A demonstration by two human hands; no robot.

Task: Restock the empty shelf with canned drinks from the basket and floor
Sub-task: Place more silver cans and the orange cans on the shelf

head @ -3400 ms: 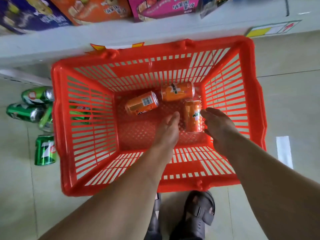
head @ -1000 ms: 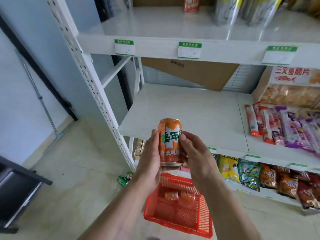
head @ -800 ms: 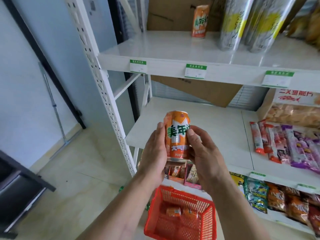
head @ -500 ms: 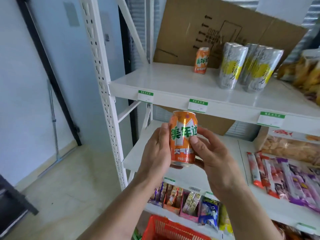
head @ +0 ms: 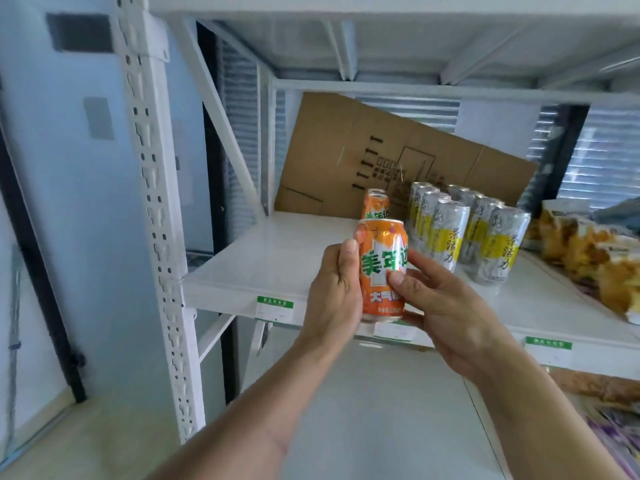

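Both hands, left hand (head: pixel 334 292) and right hand (head: pixel 440 303), grip the orange can (head: pixel 382 271), now raised from the basket to the shelf (head: pixel 277 258), ready for placing.

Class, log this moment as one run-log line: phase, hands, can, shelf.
phase: carrying to shelf | left hand and right hand: both grip held orange can, upright | shelf: one orange can stands beside silver-yellow cans
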